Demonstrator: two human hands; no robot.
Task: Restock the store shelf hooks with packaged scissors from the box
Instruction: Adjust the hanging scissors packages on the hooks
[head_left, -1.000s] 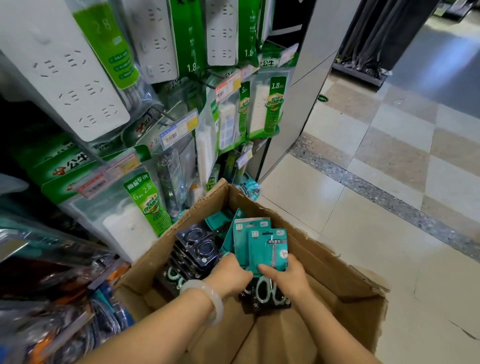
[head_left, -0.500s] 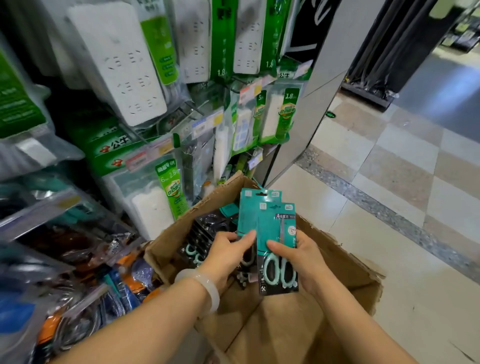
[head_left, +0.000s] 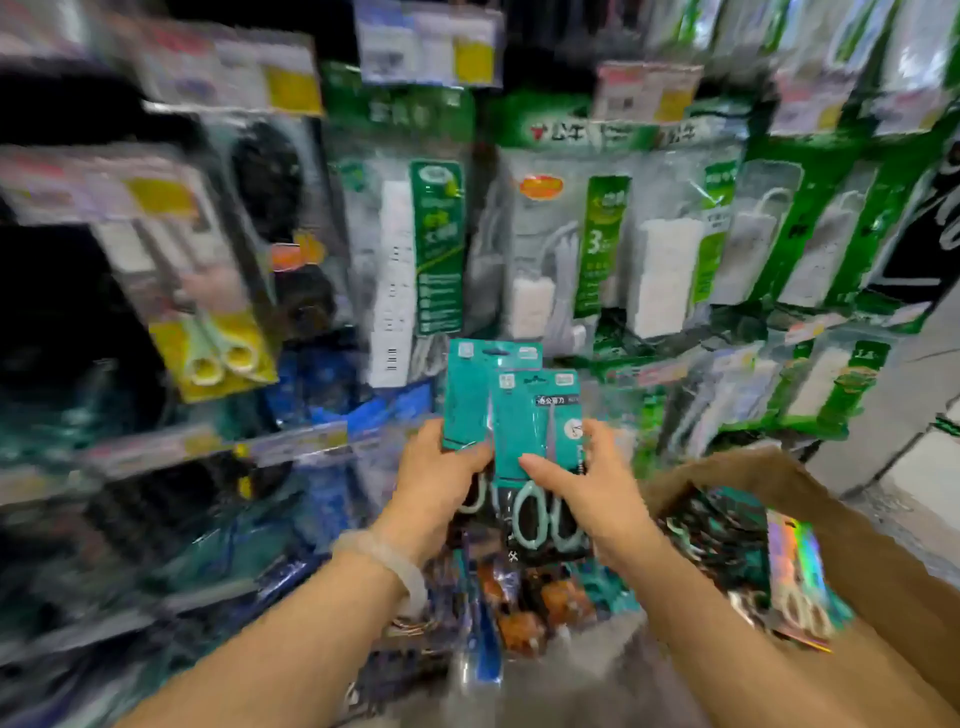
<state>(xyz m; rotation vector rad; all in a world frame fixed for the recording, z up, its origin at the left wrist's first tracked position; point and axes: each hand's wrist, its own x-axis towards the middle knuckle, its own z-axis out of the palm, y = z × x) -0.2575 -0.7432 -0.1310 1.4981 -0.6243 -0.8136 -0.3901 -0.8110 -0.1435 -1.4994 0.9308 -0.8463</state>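
Observation:
Both hands hold teal-carded scissors packs in front of the shelf. My left hand (head_left: 441, 473) grips the rear scissors pack (head_left: 467, 395) by its lower edge. My right hand (head_left: 592, 483) pinches the front scissors pack (head_left: 530, 431), whose mint handles show below my thumb. The cardboard box (head_left: 857, 545) sits at the lower right with more scissors packs (head_left: 727, 540) inside. The view is blurred by motion.
Hanging power-strip packs (head_left: 602, 249) in green and white fill the hooks ahead and to the right. A yellow-carded scissors pack (head_left: 218, 353) hangs at the left. Price tags (head_left: 431, 47) sit on the hook ends. Dark packaged goods crowd the lower shelf.
Both hands have lifted the two scissors packs out of the box and up toward the shelf. My head has turned left, so the box now lies at the lower right.

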